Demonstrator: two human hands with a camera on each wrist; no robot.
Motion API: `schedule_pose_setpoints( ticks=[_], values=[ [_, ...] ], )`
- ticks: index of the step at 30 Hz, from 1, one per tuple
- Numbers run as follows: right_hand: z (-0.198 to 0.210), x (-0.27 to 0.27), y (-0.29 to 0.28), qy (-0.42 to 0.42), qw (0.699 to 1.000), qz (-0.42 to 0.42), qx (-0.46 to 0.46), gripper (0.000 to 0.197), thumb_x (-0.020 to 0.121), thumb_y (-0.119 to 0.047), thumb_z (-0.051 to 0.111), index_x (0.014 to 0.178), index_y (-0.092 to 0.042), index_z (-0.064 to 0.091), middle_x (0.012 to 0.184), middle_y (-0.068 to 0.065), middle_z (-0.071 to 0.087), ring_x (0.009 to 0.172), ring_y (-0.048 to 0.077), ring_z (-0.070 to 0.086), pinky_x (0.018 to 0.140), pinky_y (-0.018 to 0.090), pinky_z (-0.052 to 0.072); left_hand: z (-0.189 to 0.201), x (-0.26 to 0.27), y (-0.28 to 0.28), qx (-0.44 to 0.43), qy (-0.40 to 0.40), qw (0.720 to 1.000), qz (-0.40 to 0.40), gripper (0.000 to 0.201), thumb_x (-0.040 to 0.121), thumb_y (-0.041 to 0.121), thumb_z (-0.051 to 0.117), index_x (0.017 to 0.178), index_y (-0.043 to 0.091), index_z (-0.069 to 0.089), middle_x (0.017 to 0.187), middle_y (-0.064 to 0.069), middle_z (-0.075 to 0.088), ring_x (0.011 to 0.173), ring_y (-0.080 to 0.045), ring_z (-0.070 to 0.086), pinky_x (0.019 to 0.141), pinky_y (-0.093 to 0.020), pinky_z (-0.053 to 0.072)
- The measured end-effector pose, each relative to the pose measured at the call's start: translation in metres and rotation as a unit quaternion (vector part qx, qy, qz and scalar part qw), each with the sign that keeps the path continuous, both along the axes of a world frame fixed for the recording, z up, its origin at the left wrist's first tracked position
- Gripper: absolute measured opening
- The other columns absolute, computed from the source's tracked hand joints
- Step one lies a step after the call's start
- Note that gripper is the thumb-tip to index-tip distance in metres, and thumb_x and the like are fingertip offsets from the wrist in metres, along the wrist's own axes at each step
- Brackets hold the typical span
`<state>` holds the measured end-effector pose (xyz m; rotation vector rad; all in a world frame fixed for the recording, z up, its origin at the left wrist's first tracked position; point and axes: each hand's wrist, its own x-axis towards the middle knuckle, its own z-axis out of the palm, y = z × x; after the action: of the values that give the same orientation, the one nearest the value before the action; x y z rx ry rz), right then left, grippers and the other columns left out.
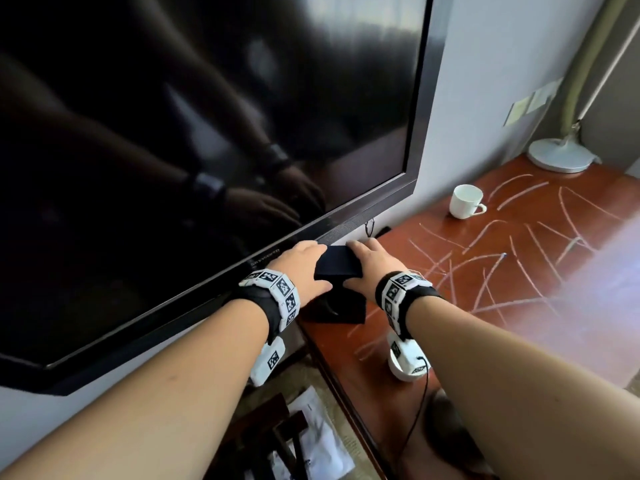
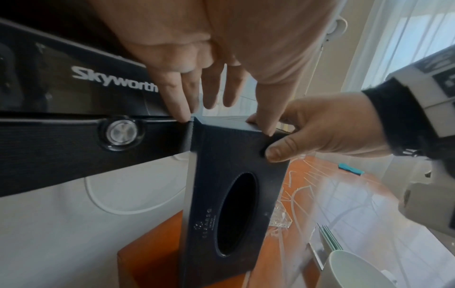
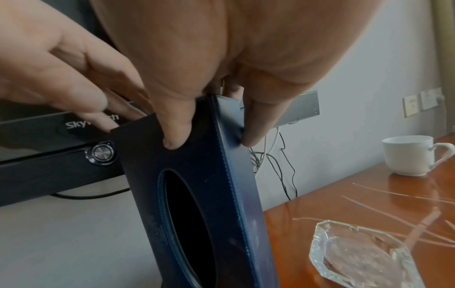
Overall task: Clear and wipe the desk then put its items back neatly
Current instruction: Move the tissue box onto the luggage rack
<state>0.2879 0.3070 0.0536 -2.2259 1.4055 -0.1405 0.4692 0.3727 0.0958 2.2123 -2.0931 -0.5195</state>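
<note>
A dark blue tissue box (image 1: 337,263) with an oval slot (image 2: 236,220) stands on end at the left end of the red-brown desk (image 1: 519,306), just under the TV's lower edge. My left hand (image 1: 308,258) holds the box's upper left edge, its fingertips (image 2: 182,117) on the top corner. My right hand (image 1: 367,258) pinches the upper right edge, thumb (image 3: 174,136) on the slotted face and a finger (image 3: 253,136) on the side. The box's foot is hidden behind my hands in the head view.
A large black TV (image 1: 207,133) hangs close on the left with cables (image 3: 270,161) below it. On the desk are a glass ashtray (image 3: 364,259), a white cup (image 1: 465,201), a second cup (image 2: 357,272), a card holder (image 2: 327,239) and a lamp base (image 1: 561,155). White streaks cross the wood.
</note>
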Motion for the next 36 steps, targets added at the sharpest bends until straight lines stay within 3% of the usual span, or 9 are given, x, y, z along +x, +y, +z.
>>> schedule_pose_setpoints(
  ticks=[3,8,13,20,24,27,29,32,36],
  values=[
    [-0.002,-0.006,-0.001,-0.013,1.0,0.004,0.004,0.088,0.084,-0.04,0.079,0.157,-0.028,0.031,0.153,-0.006,0.029,0.129,0.03,0.054,0.102,0.038,0.048,-0.003,-0.01,-0.012,-0.005,-0.029,0.999,-0.027,0.073,0.08,0.038,0.076,0.145,0.029,0.043,0.153,0.008,0.037,0.135,-0.022,0.046,0.105,-0.042,0.045],
    [-0.003,-0.019,0.002,-0.039,0.999,-0.005,0.012,0.088,0.083,-0.038,0.08,0.156,-0.028,0.031,0.153,-0.006,0.029,0.128,0.031,0.055,0.105,0.039,0.047,-0.016,-0.018,-0.022,-0.018,-0.101,0.994,-0.036,0.086,0.078,0.029,0.077,0.152,0.03,0.033,0.154,0.007,0.037,0.14,-0.023,0.04,0.111,-0.042,0.039],
    [-0.003,-0.023,0.006,-0.042,0.999,0.009,0.013,0.089,0.082,-0.038,0.08,0.155,-0.03,0.031,0.151,-0.007,0.031,0.127,0.028,0.056,0.103,0.039,0.049,-0.031,-0.024,-0.014,-0.016,-0.055,0.998,0.022,0.077,0.077,0.017,0.078,0.14,0.036,0.037,0.138,0.003,0.037,0.121,-0.029,0.051,0.093,-0.041,0.047],
    [-0.005,-0.015,0.013,-0.049,0.999,0.01,0.013,0.091,0.074,-0.039,0.085,0.151,-0.03,0.037,0.143,-0.005,0.037,0.121,0.029,0.059,0.102,0.041,0.05,-0.037,-0.017,-0.003,-0.045,-0.07,0.996,0.025,0.076,0.072,0.024,0.086,0.133,0.032,0.041,0.131,0.002,0.042,0.12,-0.029,0.048,0.092,-0.042,0.045],
    [-0.011,-0.017,0.018,-0.055,0.998,-0.012,0.022,0.091,0.065,-0.04,0.089,0.142,-0.034,0.041,0.125,-0.007,0.043,0.111,0.027,0.062,0.095,0.04,0.052,-0.046,-0.009,0.014,-0.076,-0.022,0.997,0.017,0.086,0.074,0.02,0.083,0.143,0.04,0.037,0.14,0.01,0.04,0.126,-0.028,0.044,0.105,-0.042,0.043],
    [-0.008,-0.02,0.026,-0.044,0.998,-0.039,0.015,0.092,0.064,-0.034,0.091,0.142,-0.03,0.043,0.126,-0.005,0.045,0.112,0.022,0.059,0.089,0.031,0.045,-0.053,-0.008,0.032,-0.13,0.071,0.989,0.025,0.091,0.079,0.005,0.07,0.154,0.04,0.033,0.154,0.014,0.034,0.133,-0.024,0.042,0.115,-0.037,0.036],
    [-0.004,-0.024,0.034,-0.062,0.995,-0.075,0.017,0.089,0.063,-0.029,0.092,0.14,-0.024,0.046,0.124,-0.003,0.047,0.112,0.022,0.057,0.089,0.029,0.043,-0.049,-0.006,0.041,-0.154,0.14,0.977,0.048,0.091,0.081,0.0,0.066,0.157,0.037,0.03,0.16,0.009,0.03,0.14,-0.021,0.039,0.119,-0.034,0.033],
    [-0.003,-0.027,0.047,-0.13,0.981,-0.142,0.011,0.085,0.058,-0.025,0.095,0.132,-0.022,0.053,0.12,-0.001,0.052,0.113,0.022,0.056,0.095,0.031,0.044,-0.034,0.006,0.054,-0.149,0.199,0.964,0.091,0.081,0.088,0.005,0.066,0.158,0.028,0.032,0.161,0.004,0.034,0.146,-0.015,0.037,0.116,-0.02,0.027],
    [0.007,-0.036,0.076,-0.202,0.95,-0.235,0.04,0.077,0.064,-0.02,0.095,0.13,-0.023,0.053,0.115,-0.001,0.06,0.102,0.02,0.059,0.085,0.025,0.041,-0.032,0.035,0.085,-0.117,0.214,0.959,0.145,0.067,0.093,0.023,0.069,0.153,0.026,0.04,0.152,0.006,0.048,0.138,-0.015,0.048,0.111,-0.025,0.035]
  ],
)
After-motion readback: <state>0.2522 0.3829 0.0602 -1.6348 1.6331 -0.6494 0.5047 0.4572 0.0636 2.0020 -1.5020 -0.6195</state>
